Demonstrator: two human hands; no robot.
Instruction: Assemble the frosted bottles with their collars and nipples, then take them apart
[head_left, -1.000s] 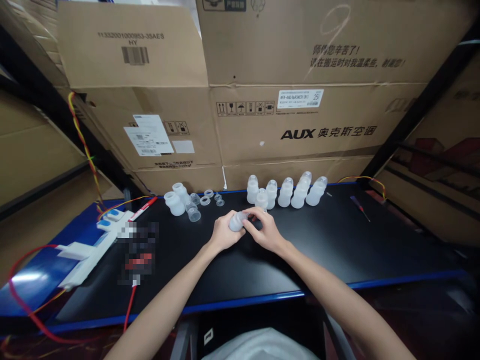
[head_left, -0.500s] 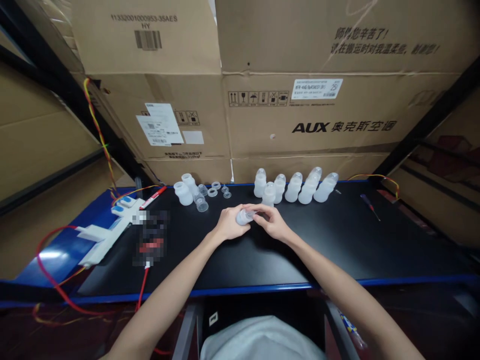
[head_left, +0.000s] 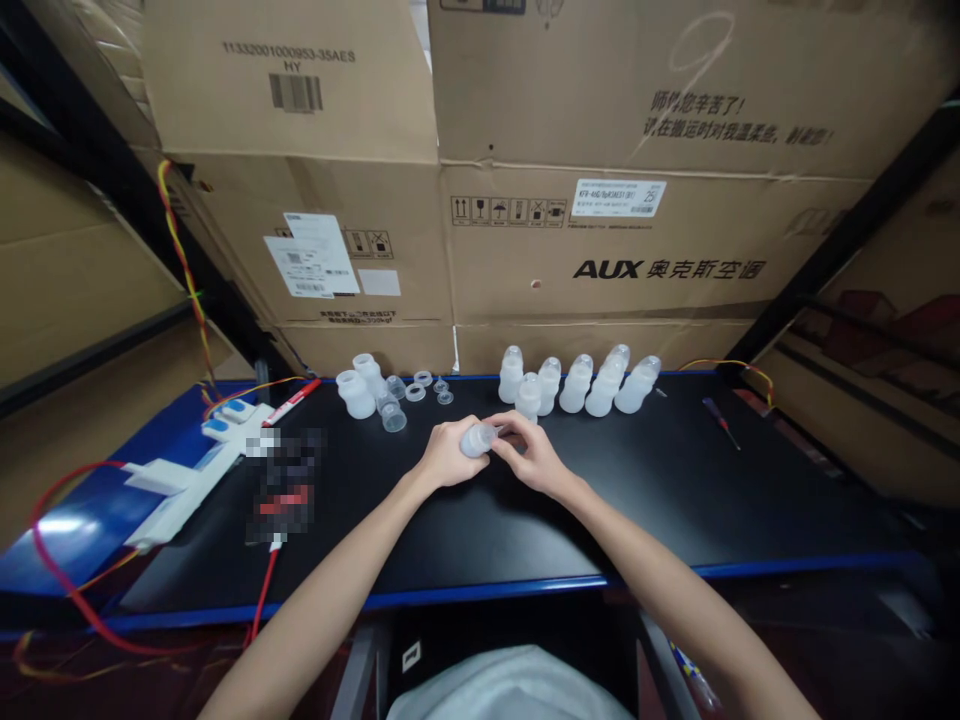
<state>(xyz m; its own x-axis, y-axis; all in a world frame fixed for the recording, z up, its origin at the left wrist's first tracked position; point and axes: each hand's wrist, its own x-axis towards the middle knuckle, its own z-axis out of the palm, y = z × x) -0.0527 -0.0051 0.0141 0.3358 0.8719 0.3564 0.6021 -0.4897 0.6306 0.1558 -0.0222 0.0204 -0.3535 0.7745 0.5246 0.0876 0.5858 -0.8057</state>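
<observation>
A translucent white baby bottle (head_left: 474, 441) lies tilted in my left hand (head_left: 444, 452), whose fingers wrap round its body. Its top end points right, toward my right hand (head_left: 532, 455). There my thumb and fingers close in a pinch at the bottle's top; the exact part between them is too small to make out. Beyond my hands, several capped baby bottles (head_left: 578, 384) stand at the back of the black table (head_left: 645, 490). Back left are open bottles (head_left: 355, 396), clear caps (head_left: 392, 415), white rings (head_left: 415, 393) and small clear nipples (head_left: 444, 397).
A white power strip (head_left: 196, 484) with cables lies on the left, near a red marker (head_left: 293, 402) and a pixelated object (head_left: 285, 490). On the right lies a screwdriver (head_left: 721, 424). A cardboard wall (head_left: 510, 290) closes off the back, between dark shelf posts.
The whole view has shifted, so things sit slightly further left and lower. Both hands stay on the bottle, with the right-hand fingers slightly changed in position at its top.
</observation>
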